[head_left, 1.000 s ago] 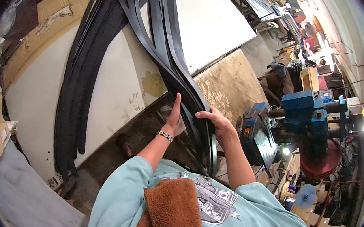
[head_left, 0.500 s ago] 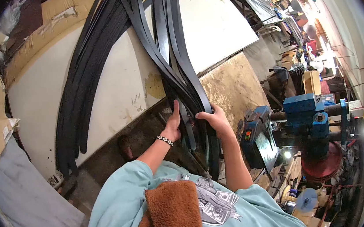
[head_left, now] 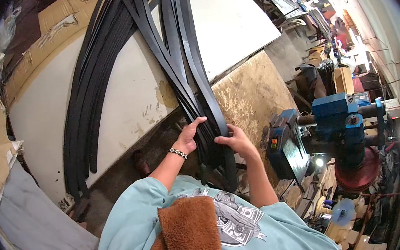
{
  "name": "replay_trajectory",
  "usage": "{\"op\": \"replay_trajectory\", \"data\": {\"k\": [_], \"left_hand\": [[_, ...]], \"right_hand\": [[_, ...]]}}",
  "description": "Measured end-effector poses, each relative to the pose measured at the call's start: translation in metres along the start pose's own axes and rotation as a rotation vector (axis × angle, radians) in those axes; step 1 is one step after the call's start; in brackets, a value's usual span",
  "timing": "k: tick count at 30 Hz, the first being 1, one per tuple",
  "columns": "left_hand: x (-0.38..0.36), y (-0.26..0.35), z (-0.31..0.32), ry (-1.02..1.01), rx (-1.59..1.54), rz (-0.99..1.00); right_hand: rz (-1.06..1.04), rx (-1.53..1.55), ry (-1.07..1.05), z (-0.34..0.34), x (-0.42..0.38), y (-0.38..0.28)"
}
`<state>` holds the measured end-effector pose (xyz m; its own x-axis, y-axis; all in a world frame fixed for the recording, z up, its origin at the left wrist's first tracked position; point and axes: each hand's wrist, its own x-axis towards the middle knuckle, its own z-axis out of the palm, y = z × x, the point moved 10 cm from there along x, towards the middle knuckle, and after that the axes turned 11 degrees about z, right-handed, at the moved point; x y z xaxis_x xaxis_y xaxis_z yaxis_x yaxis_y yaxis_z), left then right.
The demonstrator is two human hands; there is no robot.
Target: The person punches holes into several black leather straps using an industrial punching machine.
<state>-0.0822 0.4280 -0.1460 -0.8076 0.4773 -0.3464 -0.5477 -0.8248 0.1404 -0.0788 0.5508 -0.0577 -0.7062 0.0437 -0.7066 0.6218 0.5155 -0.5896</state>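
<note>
A bundle of long black straps [head_left: 187,89], leather-like, runs from the table's far side down over its near edge, with the lower ends hanging before my body. My left hand [head_left: 188,140], with a patterned bracelet at the wrist, cups the left side of this bundle; its thumb lies across the front and the other fingers are partly hidden. On the right side, my right hand [head_left: 237,142] grips the bundle's edge, thumb in front and fingers around the outer side. A second pile of black straps [head_left: 92,107] curves over the table to the left.
The straps lie on a white tabletop [head_left: 130,91] with brown stains. A worn wooden board [head_left: 249,83] adjoins it at right. Close to my right arm stands a blue machine [head_left: 336,125] with a red wheel [head_left: 359,171]. Grey cloth [head_left: 43,214] covers the lower left.
The straps between my hands have drawn closer together, and their lower ends hang more evenly. My left hand has dropped slightly, its thumb now lying across the straps. The view has shifted a little.
</note>
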Motion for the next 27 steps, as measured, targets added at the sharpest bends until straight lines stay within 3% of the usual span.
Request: {"op": "replay_trajectory", "data": {"k": [5,7,9,14,15,16,18,21,23,27], "left_hand": [[-0.001,-0.006,0.004,-0.021,-0.027,-0.104],[0.003,-0.002,-0.008,0.048,0.01,-0.027],[0.007,-0.002,-0.023,0.084,0.023,-0.004],[-0.002,0.001,0.021,-0.081,-0.017,-0.055],[-0.003,-0.001,0.032,-0.124,-0.045,-0.085],[0.002,-0.004,0.029,-0.126,-0.047,-0.081],[0.007,-0.007,0.023,-0.127,-0.044,-0.075],[0.008,-0.006,0.013,-0.134,0.034,-0.079],[0.014,-0.009,0.008,-0.173,0.005,-0.103],[0.006,-0.003,0.01,-0.06,0.02,-0.064]], "right_hand": [[0.038,0.052,0.037,-0.034,0.009,0.007],[0.083,0.022,0.115,-0.043,0.011,0.007],[0.099,0.098,0.089,-0.041,-0.006,-0.009],[0.146,0.171,-0.134,0.002,-0.04,-0.011],[-0.022,-0.003,-0.101,0.009,-0.03,-0.004],[-0.009,0.0,-0.098,0.021,-0.042,-0.013],[-0.074,-0.495,0.186,0.012,-0.037,-0.013],[-0.05,-0.575,0.328,0.016,-0.043,-0.014],[-0.083,-0.419,0.271,0.018,-0.055,-0.023],[-0.109,-0.088,0.177,0.009,-0.06,0.01]]}}
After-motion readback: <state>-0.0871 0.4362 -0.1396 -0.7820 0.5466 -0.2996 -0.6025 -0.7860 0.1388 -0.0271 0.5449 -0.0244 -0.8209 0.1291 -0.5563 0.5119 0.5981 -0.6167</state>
